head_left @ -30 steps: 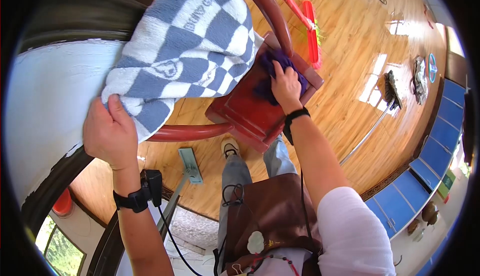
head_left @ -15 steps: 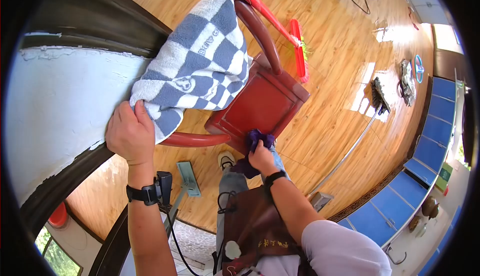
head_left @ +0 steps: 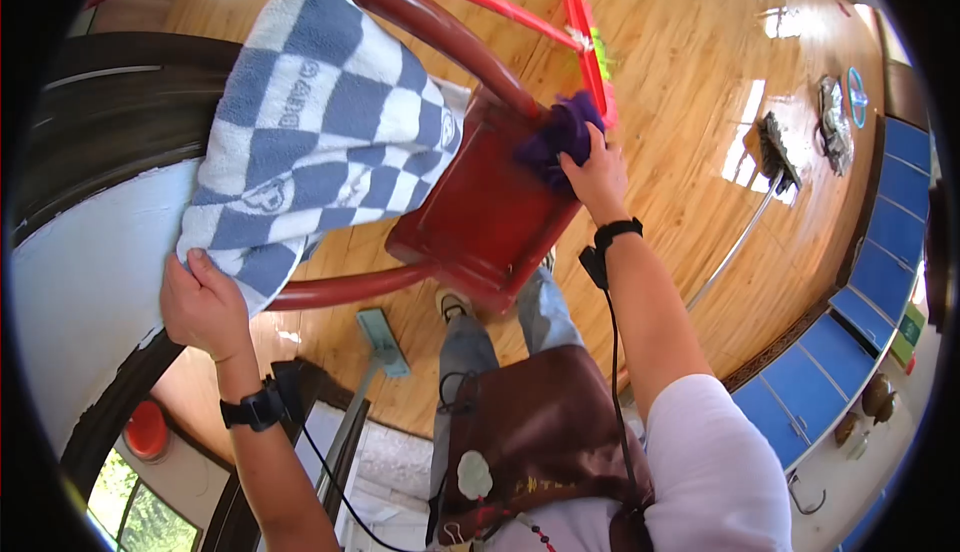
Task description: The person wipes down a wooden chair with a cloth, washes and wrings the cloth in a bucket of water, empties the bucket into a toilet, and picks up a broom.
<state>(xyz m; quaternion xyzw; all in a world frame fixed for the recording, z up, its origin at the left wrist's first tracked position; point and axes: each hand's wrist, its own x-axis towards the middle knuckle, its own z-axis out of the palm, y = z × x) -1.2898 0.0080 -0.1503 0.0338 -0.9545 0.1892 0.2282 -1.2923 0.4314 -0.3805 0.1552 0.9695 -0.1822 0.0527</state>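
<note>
Head view: right hand (head_left: 600, 174) clamped on purple cloth (head_left: 560, 137) at red chair (head_left: 490, 207), left hand (head_left: 207, 307) pinching checkered towel (head_left: 320, 117).

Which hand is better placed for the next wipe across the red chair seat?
Probably the right hand: it holds the purple cloth at the edge of the red chair seat, while the left hand grips the checked towel.
</note>
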